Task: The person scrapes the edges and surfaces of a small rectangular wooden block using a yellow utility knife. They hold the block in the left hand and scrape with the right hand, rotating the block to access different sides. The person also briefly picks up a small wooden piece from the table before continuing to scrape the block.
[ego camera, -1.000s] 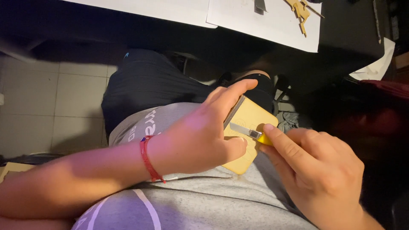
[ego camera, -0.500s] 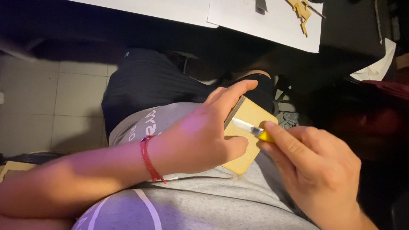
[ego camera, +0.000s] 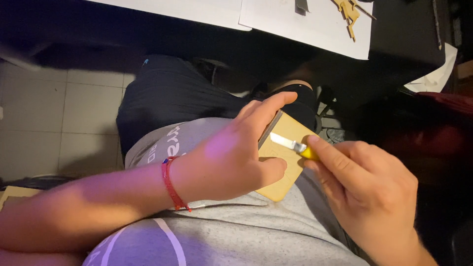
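Observation:
My left hand (ego camera: 231,152) grips a tan cardboard piece (ego camera: 283,165) held over my lap, thumb under its lower edge and forefinger stretched along its top edge. A red string bracelet circles that wrist. My right hand (ego camera: 364,192) pinches a yellow-handled utility knife (ego camera: 295,146), whose silver blade lies on the cardboard's face and points left toward my left forefinger. I am seated, in a grey shirt and black shorts.
A dark desk edge with white paper sheets (ego camera: 315,24) runs along the top; small tan cut-out shapes (ego camera: 350,12) lie on the right sheet. Grey tiled floor (ego camera: 49,113) shows at left. A red object (ego camera: 443,113) sits at right in shadow.
The knife blade has slid up and left across the cardboard, and my right hand followed it. My left hand keeps the same hold.

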